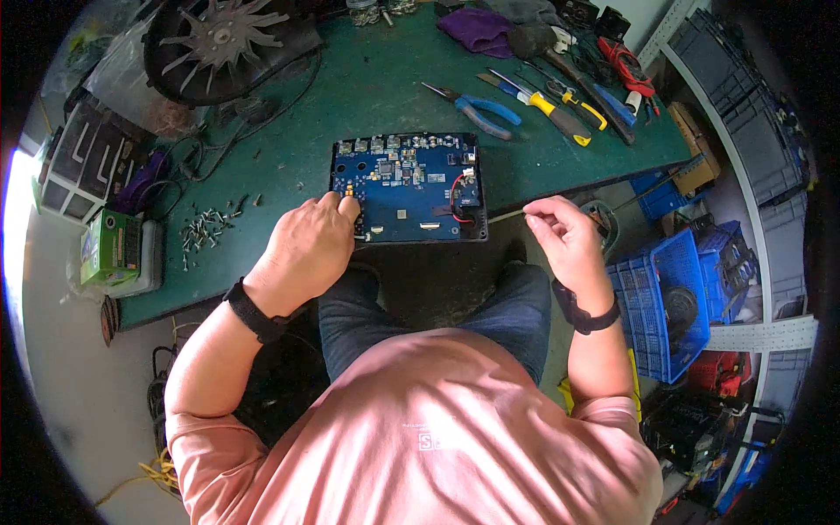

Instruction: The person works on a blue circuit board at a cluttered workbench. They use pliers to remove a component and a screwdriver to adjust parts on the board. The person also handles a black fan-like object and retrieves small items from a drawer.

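Observation:
A blue circuit board lies in a shallow black housing at the table's front edge. Small red and black wires run along the board's right side. My left hand is closed on the housing's left edge, its fingertips over the rim and partly hidden. To the right of the housing, apart from it, is my right hand, thumb and fingers pinched together. A thin pale line shows between its fingertips and the housing; whether that is a held thing or the table edge I cannot make out.
Several loose screws lie on the green table at left, near a green box. Blue-handled pliers, a yellow-handled screwdriver and a hammer lie at back right. A black fan stands back left; blue crates are at right.

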The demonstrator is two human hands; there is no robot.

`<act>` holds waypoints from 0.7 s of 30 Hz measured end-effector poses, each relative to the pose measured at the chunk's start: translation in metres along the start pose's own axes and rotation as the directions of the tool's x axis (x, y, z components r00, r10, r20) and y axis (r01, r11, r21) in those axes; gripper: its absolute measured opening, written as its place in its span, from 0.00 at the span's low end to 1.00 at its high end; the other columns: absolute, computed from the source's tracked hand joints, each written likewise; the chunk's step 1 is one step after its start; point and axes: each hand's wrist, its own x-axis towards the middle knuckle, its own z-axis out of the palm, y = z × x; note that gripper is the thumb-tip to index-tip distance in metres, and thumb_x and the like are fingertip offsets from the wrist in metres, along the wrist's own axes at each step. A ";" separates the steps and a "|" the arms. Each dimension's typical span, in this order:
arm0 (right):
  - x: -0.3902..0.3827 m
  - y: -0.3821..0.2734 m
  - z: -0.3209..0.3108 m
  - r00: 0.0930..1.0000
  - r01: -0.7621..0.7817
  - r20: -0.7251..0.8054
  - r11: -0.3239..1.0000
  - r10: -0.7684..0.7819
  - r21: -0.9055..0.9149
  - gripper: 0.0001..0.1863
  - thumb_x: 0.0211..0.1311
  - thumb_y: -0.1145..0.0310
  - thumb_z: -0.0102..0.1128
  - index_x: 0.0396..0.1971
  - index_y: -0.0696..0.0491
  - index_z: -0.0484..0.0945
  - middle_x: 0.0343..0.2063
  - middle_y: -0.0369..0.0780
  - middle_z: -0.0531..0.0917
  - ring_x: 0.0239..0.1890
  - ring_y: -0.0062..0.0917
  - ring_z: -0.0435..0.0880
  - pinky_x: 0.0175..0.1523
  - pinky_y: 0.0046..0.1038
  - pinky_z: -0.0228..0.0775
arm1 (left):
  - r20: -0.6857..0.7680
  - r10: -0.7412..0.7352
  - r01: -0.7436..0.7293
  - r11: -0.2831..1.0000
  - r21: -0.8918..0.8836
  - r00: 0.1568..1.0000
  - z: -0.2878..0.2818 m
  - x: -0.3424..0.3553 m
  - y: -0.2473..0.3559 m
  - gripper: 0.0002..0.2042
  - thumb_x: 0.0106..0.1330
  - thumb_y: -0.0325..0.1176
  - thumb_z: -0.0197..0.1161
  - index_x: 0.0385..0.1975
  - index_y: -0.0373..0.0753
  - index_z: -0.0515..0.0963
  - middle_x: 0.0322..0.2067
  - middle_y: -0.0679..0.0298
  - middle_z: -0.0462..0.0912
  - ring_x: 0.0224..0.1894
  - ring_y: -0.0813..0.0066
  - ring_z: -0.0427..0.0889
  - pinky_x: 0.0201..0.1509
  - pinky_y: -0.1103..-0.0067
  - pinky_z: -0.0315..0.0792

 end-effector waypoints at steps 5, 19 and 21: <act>-0.004 -0.014 0.011 0.993 0.103 0.048 0.995 -0.103 0.000 0.06 0.61 0.76 0.62 0.38 0.57 0.80 0.32 0.38 0.81 0.30 0.19 0.80 0.32 0.20 0.71 | -0.046 -0.013 0.013 1.000 0.009 0.999 0.003 0.000 0.000 0.05 0.63 0.27 0.56 0.32 0.33 0.70 0.29 0.51 0.76 0.34 0.50 0.78 0.39 0.61 0.73; -0.006 -0.016 0.026 0.990 0.140 -0.004 0.990 -0.140 0.010 0.07 0.58 0.78 0.64 0.37 0.57 0.80 0.30 0.37 0.80 0.28 0.18 0.80 0.30 0.18 0.70 | -0.150 -0.391 0.382 0.920 -0.090 0.908 -0.023 -0.041 -0.081 0.11 0.62 0.33 0.60 0.25 0.29 0.76 0.26 0.42 0.76 0.33 0.40 0.76 0.37 0.60 0.70; -0.005 -0.014 0.030 0.989 0.145 -0.001 0.989 -0.145 0.018 0.06 0.58 0.79 0.63 0.36 0.57 0.81 0.30 0.36 0.80 0.28 0.17 0.79 0.29 0.17 0.69 | -0.123 -0.425 0.417 0.905 -0.082 0.897 -0.023 -0.053 -0.099 0.10 0.60 0.32 0.61 0.25 0.30 0.77 0.27 0.43 0.77 0.34 0.41 0.77 0.38 0.60 0.71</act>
